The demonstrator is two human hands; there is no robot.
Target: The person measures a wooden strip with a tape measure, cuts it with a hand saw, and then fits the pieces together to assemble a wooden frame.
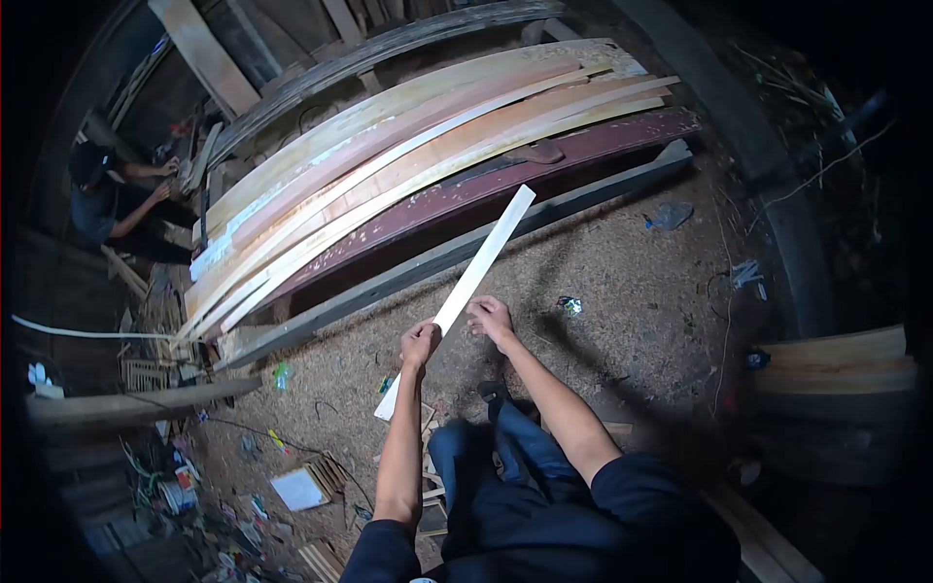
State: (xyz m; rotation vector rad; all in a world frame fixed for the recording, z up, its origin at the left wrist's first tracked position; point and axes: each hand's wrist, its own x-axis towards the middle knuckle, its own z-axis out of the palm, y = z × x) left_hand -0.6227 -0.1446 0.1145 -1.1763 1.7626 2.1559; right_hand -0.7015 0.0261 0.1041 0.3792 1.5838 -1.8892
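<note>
A long, flat, pale wooden strip (486, 255) slants up and away from my body over the ground. My left hand (421, 345) is closed round its lower part, and the bottom end sticks out below the wrist. Close beside the strip's right edge is my right hand (491, 319), its fingers loosely bent and apart, with nothing visible in them. Past the strip's far end lies a dark red board (408, 219) with long pale planks (418, 146) laid side by side behind it.
At the far left a person (107, 199) sits working with both hands. A grey beam (466, 248) runs along the front of the planks. Small wooden frames (316, 486) and scattered litter lie at lower left. Stacked boards (836, 361) stand at right, and a blue plastic bag (671, 216) lies on the ground.
</note>
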